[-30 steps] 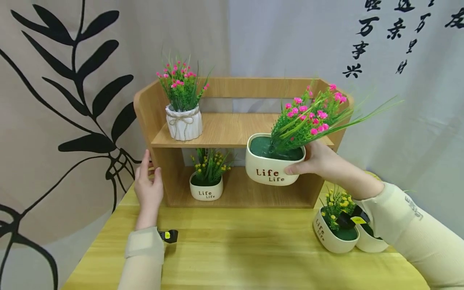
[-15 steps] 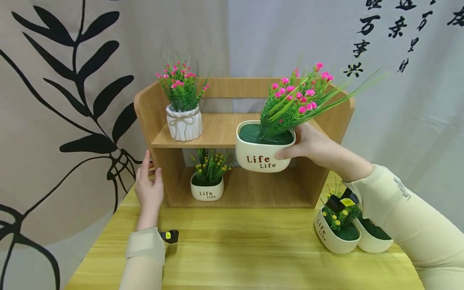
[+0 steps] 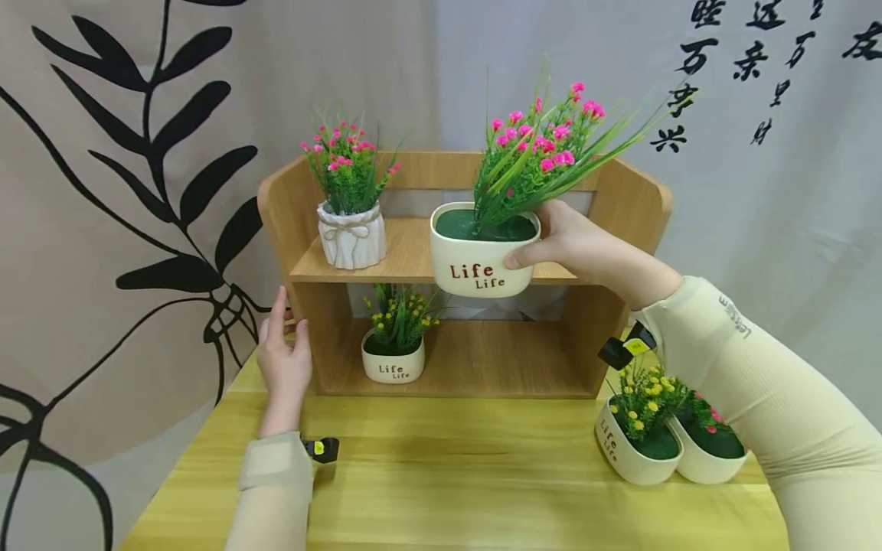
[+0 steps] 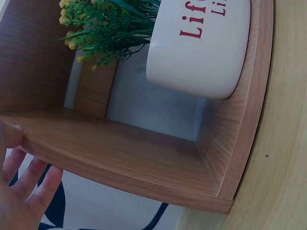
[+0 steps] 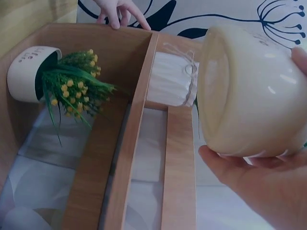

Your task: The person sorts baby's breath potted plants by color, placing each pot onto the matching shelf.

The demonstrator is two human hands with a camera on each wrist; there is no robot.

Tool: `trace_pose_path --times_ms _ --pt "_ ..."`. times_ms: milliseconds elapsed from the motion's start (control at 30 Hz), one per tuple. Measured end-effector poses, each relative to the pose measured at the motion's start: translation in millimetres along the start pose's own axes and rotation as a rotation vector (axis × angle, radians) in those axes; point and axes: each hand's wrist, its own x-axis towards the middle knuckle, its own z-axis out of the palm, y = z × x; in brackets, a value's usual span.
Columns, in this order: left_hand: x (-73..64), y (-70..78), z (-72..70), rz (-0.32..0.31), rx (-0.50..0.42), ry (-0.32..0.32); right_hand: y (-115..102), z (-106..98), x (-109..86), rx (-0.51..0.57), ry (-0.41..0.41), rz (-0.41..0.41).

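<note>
My right hand point(image 3: 561, 241) holds a cream oval flowerpot point(image 3: 482, 268) marked "Life Life", thumb on its front. Pink artificial flowers point(image 3: 530, 145) and long grass lean right from it. The pot hangs in front of the upper board of the wooden shelf point(image 3: 427, 264); its smooth underside faces the right wrist view. My left hand point(image 3: 284, 360) rests against the shelf's left side panel, fingers fairly straight along its outside and thumb at the front edge. On the upper board at left stands a white pot point(image 3: 353, 237) with twine and pink flowers.
A smaller cream pot point(image 3: 393, 363) with yellow flowers stands on the lower board, left. Two more cream pots, one with yellow flowers point(image 3: 637, 451) and one with pink point(image 3: 710, 455), stand on the yellow wooden table point(image 3: 441, 474) below my right forearm. A printed curtain hangs behind.
My right hand has carried the pink-flowered pot up and to the left, from the shelf's right part toward the middle of the upper board. My left hand stays in place.
</note>
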Motion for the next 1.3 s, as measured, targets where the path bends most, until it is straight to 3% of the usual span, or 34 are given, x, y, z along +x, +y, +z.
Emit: trace_pose_path --times_ms 433,767,1300 --pt "-1.0 -0.1 -1.2 -0.001 -0.002 -0.011 -12.1 -8.4 32.5 0.082 0.005 0.023" --pt "-1.3 -0.3 -1.1 0.006 -0.002 -0.008 5.7 -17.3 54.0 0.248 -0.053 -0.013" --pt "-0.9 1.0 -1.6 0.011 -0.004 -0.013 27.2 -19.6 84.5 0.278 -0.092 0.071"
